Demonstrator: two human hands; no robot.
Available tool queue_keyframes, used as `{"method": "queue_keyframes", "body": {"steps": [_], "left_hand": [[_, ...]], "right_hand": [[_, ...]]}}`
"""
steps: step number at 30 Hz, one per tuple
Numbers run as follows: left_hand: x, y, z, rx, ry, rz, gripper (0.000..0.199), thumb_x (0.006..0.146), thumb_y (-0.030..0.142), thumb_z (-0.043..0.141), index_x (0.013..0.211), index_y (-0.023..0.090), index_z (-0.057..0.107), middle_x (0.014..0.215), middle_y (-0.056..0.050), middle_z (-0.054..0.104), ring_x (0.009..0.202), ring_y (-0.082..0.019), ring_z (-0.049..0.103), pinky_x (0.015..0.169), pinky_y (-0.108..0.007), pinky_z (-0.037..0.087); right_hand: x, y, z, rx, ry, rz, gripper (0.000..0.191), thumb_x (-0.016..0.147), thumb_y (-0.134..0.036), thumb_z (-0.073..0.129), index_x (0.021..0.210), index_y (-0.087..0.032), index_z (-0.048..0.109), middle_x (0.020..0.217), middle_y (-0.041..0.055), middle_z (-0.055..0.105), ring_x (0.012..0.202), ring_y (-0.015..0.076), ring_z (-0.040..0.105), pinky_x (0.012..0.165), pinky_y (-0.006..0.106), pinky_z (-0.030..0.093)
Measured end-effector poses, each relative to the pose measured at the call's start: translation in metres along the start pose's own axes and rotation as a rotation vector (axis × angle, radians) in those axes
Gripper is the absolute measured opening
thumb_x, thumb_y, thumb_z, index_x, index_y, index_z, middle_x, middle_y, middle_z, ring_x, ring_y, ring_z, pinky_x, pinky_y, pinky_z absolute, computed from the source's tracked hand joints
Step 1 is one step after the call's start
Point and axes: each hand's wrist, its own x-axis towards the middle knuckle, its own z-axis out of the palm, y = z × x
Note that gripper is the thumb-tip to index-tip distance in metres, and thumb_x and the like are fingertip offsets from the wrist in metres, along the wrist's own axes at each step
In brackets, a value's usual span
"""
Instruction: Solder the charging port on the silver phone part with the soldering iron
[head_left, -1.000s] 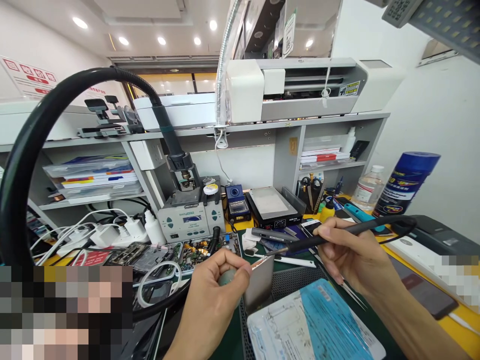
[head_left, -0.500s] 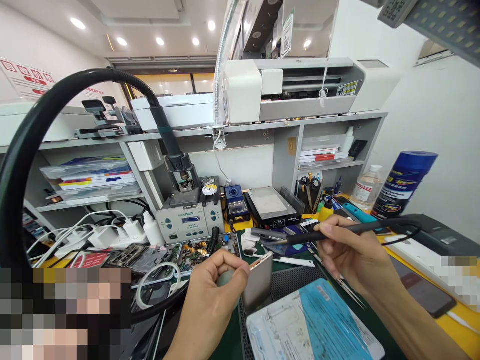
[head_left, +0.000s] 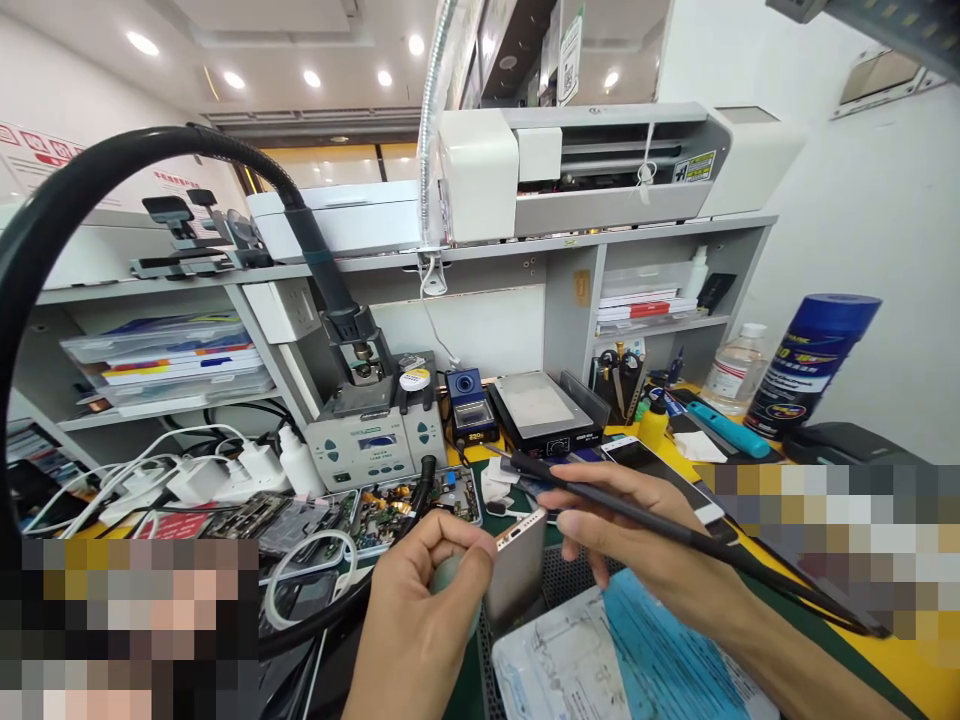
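Observation:
My left hand (head_left: 427, 610) is closed, its thumb and forefinger pinching at the left end of the top edge of a grey metal phone (head_left: 517, 575). The phone stands on its side, its edge with a port and small holes facing up. A greenish round thing (head_left: 444, 575) shows partly under my left fingers; I cannot tell what it is. In my right hand (head_left: 637, 525) lies a black soldering iron (head_left: 600, 493), held across the fingers with its thin tip pointing left. My right fingers are just right of the phone, over a blue-and-white plastic-wrapped pack (head_left: 600, 650).
A soldering station (head_left: 375, 440) and a flat heating plate (head_left: 536, 410) stand behind the hands. Circuit boards (head_left: 397, 510) lie at left beneath a thick black hose (head_left: 150, 140). A white phone (head_left: 664, 480), a yellow bottle (head_left: 655, 425) and a spray can (head_left: 814, 365) are at right.
My right hand has moved left and down toward the phone, and the soldering iron now slopes down to the right across it. My left hand stays at the phone. The view has shifted slightly.

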Motion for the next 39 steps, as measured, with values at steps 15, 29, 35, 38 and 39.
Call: {"method": "queue_keyframes", "body": {"steps": [15, 29, 35, 38, 39], "left_hand": [[-0.013, -0.021, 0.002, 0.574, 0.239, 0.567, 0.006, 0.083, 0.027, 0.063, 0.086, 0.026, 0.068, 0.058, 0.005, 0.063, 0.052, -0.014, 0.055, 0.05, -0.023, 0.039], [-0.01, -0.015, -0.021, 0.702, 0.281, 1.022, 0.016, 0.091, 0.016, 0.066, 0.104, 0.025, 0.068, 0.085, 0.004, 0.078, 0.07, -0.013, 0.073, 0.068, -0.024, 0.055], [-0.006, -0.006, -0.039, 0.632, 0.36, 0.93, 0.032, 0.101, 0.017, 0.05, 0.077, 0.019, 0.071, 0.059, 0.005, 0.063, 0.049, -0.008, 0.06, 0.051, -0.018, 0.043], [-0.005, -0.008, -0.041, 0.604, 0.373, 0.854, 0.028, 0.096, 0.023, 0.059, 0.069, 0.021, 0.07, 0.052, 0.007, 0.058, 0.044, -0.009, 0.053, 0.048, -0.018, 0.041], [-0.006, -0.008, -0.04, 0.6, 0.361, 0.819, 0.027, 0.094, 0.025, 0.062, 0.069, 0.022, 0.071, 0.051, 0.007, 0.058, 0.043, -0.009, 0.052, 0.047, -0.019, 0.041]], "right_hand": [[-0.003, 0.0, 0.0, -0.156, 0.051, 0.097, 0.038, 0.077, -0.041, 0.089, 0.11, -0.028, 0.078, 0.095, 0.0049, 0.082, 0.057, 0.0138, 0.067, 0.049, 0.022, 0.06], [0.001, 0.009, -0.005, -0.215, 0.055, 0.092, 0.043, 0.076, -0.041, 0.09, 0.114, -0.029, 0.075, 0.083, 0.0004, 0.081, 0.053, 0.014, 0.067, 0.048, 0.023, 0.058], [-0.006, -0.001, 0.006, -0.144, 0.053, 0.094, 0.037, 0.077, -0.038, 0.089, 0.11, -0.026, 0.077, 0.095, 0.0052, 0.083, 0.069, 0.0174, 0.073, 0.053, 0.023, 0.06], [-0.009, 0.0, 0.005, -0.085, 0.043, 0.091, 0.036, 0.079, -0.034, 0.089, 0.111, -0.026, 0.076, 0.098, 0.0054, 0.083, 0.073, 0.0178, 0.074, 0.055, 0.024, 0.06], [-0.011, 0.0, 0.005, -0.073, 0.034, 0.094, 0.035, 0.079, -0.034, 0.089, 0.112, -0.027, 0.076, 0.099, 0.0055, 0.083, 0.075, 0.0182, 0.075, 0.056, 0.025, 0.06]]}}
